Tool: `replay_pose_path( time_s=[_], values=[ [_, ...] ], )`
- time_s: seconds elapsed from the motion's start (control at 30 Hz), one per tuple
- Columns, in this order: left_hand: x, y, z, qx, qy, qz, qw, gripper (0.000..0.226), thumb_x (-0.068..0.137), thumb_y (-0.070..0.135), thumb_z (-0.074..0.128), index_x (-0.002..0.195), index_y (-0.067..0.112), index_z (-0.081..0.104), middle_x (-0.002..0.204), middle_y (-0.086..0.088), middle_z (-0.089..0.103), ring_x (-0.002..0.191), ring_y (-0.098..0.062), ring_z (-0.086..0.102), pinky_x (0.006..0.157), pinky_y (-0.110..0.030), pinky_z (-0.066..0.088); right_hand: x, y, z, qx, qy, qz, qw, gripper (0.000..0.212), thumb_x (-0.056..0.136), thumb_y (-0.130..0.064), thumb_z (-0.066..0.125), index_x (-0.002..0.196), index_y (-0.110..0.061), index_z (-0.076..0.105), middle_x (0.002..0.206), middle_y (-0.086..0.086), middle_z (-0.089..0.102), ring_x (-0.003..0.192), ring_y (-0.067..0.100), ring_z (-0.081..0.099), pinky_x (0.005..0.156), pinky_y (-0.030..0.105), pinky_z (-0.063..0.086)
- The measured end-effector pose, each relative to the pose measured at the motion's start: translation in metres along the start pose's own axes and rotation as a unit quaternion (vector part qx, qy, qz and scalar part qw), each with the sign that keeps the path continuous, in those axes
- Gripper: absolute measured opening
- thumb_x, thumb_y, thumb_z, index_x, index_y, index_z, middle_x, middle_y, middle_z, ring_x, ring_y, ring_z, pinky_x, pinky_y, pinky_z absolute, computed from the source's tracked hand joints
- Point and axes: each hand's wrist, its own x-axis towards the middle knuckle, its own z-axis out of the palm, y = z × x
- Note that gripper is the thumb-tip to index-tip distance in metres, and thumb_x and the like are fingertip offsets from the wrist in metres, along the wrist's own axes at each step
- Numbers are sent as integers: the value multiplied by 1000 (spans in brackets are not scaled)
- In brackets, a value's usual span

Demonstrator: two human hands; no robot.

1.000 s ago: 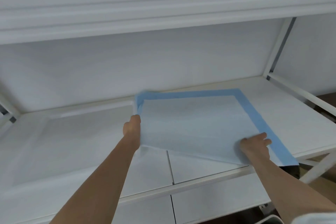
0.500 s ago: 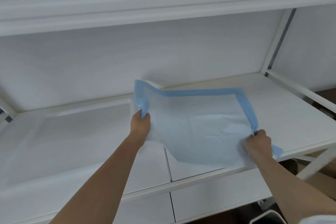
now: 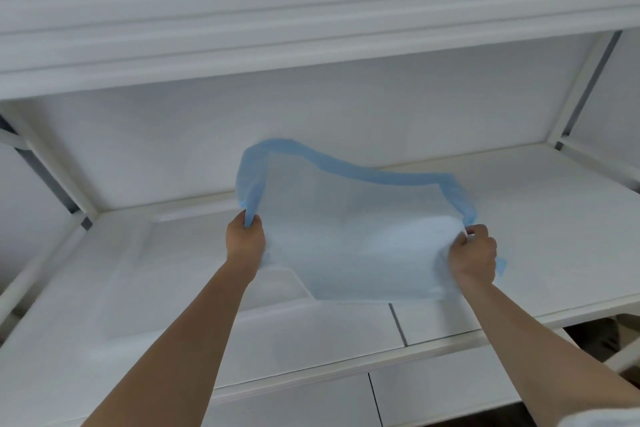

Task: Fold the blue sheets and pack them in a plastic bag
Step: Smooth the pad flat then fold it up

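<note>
A: Two hands on it now, both raised. Left hand [image 3: 245, 238] and right hand [image 3: 473, 257] have come up off the shelf [image 3: 540, 218] since a second ago, when the blue sheet [image 3: 349, 236] lay nearly flat with the right palm pressed on its near right corner.

B: Grip?

A: Left fingers are curled shut round the bunched left edge, thumb and fingers pinching the blue border just above the knuckles. Right fingers are curled and clamped on the right edge, white padding gathered at the fingertips, border running up from them. A bit of blue corner pokes out just beyond the right wrist.

B: Sheet look?

A: Pale blue-white centre, darker blue border on the left, far and right sides. Half a second ago only the left corner was lifting; now the far edge billows up in a hump at the far left and dips toward the right. The middle sags between the two hands. The near edge hangs down and touches the shelf surface, near the seam [image 3: 398, 326] between the panels.

B: Behind it?

A: White back panel [image 3: 311, 107] of the unit, upper shelf [image 3: 311, 10] overhead, upright post [image 3: 581, 94] at far right. The far part of the sheet stands in front of the back panel; contact can't be told.
</note>
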Motion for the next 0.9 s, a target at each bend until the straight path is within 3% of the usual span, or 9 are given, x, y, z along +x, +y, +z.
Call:
replay_pose_path(
  time_s=[0.4,0.7,0.9],
  values=[
    [56,-54,-127,17,92,-65,993,22,89,10,36,68,14,42,64,-11,41,49,-19,34,48,-23,26,-74,-79,78,36,-39,-69,996,19,98,-16,46,109,-4,53,108,21,54,94,40,57,73,42,44],
    [77,-93,-196,26,132,-104,985,25,90,6,37,67,13,43,58,-8,37,48,-19,33,48,-25,26,-116,-113,124,31,-83,-94,992,17,98,-17,46,107,-6,54,105,17,56,92,37,58,70,36,40],
    [90,-113,-225,75,131,-139,979,13,87,1,41,86,3,54,62,-12,42,47,-23,36,47,-24,29,-123,-115,133,-22,-122,-64,990,16,92,-16,51,103,-8,59,106,14,61,93,35,60,70,32,43]
  ],
)
